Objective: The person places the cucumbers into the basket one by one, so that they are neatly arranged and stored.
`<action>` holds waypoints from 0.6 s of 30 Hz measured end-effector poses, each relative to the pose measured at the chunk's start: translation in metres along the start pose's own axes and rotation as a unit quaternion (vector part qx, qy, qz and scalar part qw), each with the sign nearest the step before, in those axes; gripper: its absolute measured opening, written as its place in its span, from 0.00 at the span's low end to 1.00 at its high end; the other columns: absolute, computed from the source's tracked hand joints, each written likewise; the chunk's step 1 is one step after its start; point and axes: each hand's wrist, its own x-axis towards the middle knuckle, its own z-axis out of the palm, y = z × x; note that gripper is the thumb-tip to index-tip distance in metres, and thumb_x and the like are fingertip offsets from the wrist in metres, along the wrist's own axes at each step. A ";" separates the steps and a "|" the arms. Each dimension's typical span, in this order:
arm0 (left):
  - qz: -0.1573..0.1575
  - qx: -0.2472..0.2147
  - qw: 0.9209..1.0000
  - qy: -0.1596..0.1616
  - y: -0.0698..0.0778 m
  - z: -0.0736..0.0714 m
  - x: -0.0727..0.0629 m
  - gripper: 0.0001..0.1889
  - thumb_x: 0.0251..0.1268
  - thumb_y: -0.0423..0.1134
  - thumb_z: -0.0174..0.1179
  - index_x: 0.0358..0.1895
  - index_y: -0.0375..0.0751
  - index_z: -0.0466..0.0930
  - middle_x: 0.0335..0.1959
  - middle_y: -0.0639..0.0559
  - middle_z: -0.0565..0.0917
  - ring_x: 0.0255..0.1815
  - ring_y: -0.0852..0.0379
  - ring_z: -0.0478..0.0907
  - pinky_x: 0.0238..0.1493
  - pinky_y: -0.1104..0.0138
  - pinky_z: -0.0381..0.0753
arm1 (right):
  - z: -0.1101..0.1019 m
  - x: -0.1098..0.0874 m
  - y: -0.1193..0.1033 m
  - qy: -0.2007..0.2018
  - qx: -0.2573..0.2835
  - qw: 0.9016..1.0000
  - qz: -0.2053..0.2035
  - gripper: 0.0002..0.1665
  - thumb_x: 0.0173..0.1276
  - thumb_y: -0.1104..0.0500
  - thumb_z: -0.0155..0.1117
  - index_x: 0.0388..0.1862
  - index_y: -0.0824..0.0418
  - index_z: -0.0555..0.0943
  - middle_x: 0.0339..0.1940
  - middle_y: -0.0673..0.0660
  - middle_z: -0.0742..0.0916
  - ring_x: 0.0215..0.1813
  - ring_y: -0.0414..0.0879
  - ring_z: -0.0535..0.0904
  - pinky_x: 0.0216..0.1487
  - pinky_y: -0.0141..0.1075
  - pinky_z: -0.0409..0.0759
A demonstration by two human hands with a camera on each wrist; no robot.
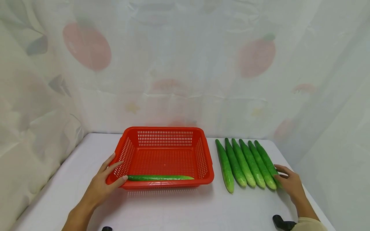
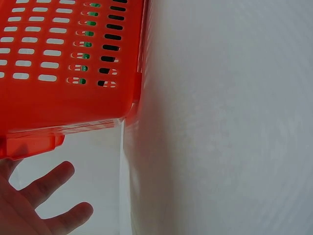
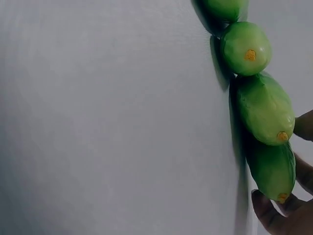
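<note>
My left hand (image 1: 99,186) rests at the left front corner of a red plastic basket (image 1: 164,183), fingers spread and thumb over the rim. In the left wrist view, straight fingers (image 2: 49,183) extend below the rim. One cucumber (image 1: 160,177) lies inside along the front wall. At the right of the table, my right hand (image 1: 290,184) holds the near end of the rightmost cucumber (image 1: 264,157). Its fingers (image 3: 266,215) curl round that cucumber's outer side, while the thumb (image 3: 304,126) is beside the neighbouring cucumber (image 3: 266,107). The palm is out of sight.
Several more cucumbers lie side by side right of the basket, the leftmost cucumber (image 1: 225,166) slightly apart. A white cloth covers the table (image 1: 173,211). Pale printed curtains (image 1: 185,64) hang behind and at both sides. Black wrist mounts (image 1: 283,223) show at the bottom.
</note>
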 end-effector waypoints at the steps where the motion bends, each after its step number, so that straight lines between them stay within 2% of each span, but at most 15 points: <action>1: 0.001 0.000 1.000 0.001 0.000 0.000 0.000 0.31 0.60 0.50 0.66 0.64 0.40 0.74 0.76 0.52 0.53 0.66 0.36 0.60 0.50 0.37 0.67 | 0.001 0.001 0.001 -0.002 -0.004 1.000 0.002 0.28 0.71 0.62 0.58 0.67 0.71 0.68 0.61 0.76 0.72 0.58 0.72 0.71 0.43 0.37 0.78; 4: 0.001 -0.001 1.000 0.001 0.000 -0.001 0.000 0.31 0.60 0.50 0.66 0.64 0.40 0.73 0.76 0.52 0.53 0.66 0.36 0.59 0.50 0.37 0.67 | 0.003 0.002 0.003 -0.008 -0.015 1.000 0.014 0.29 0.71 0.61 0.58 0.68 0.70 0.67 0.61 0.77 0.71 0.58 0.73 0.70 0.50 0.54 0.75; 6: 0.001 -0.001 1.000 0.001 0.000 -0.001 0.000 0.31 0.60 0.50 0.66 0.64 0.40 0.73 0.76 0.52 0.53 0.67 0.36 0.59 0.50 0.37 0.66 | 0.004 0.002 0.004 -0.012 -0.018 1.000 0.021 0.30 0.71 0.60 0.58 0.69 0.69 0.65 0.62 0.78 0.70 0.59 0.74 0.68 0.53 0.59 0.71; 13: 0.001 -0.003 1.000 0.002 0.000 -0.002 0.000 0.31 0.60 0.50 0.66 0.64 0.40 0.73 0.76 0.53 0.53 0.66 0.36 0.59 0.50 0.38 0.66 | 0.007 0.005 0.005 -0.004 -0.031 0.999 0.032 0.34 0.70 0.59 0.58 0.71 0.70 0.62 0.61 0.80 0.70 0.60 0.75 0.67 0.55 0.62 0.67; 18: -0.004 -0.003 1.000 -0.001 0.000 -0.001 0.000 0.31 0.60 0.50 0.66 0.64 0.40 0.73 0.76 0.54 0.53 0.66 0.36 0.59 0.50 0.38 0.66 | 0.008 0.003 0.007 0.011 -0.034 0.998 0.057 0.35 0.70 0.57 0.58 0.71 0.69 0.62 0.61 0.79 0.71 0.61 0.74 0.66 0.56 0.62 0.66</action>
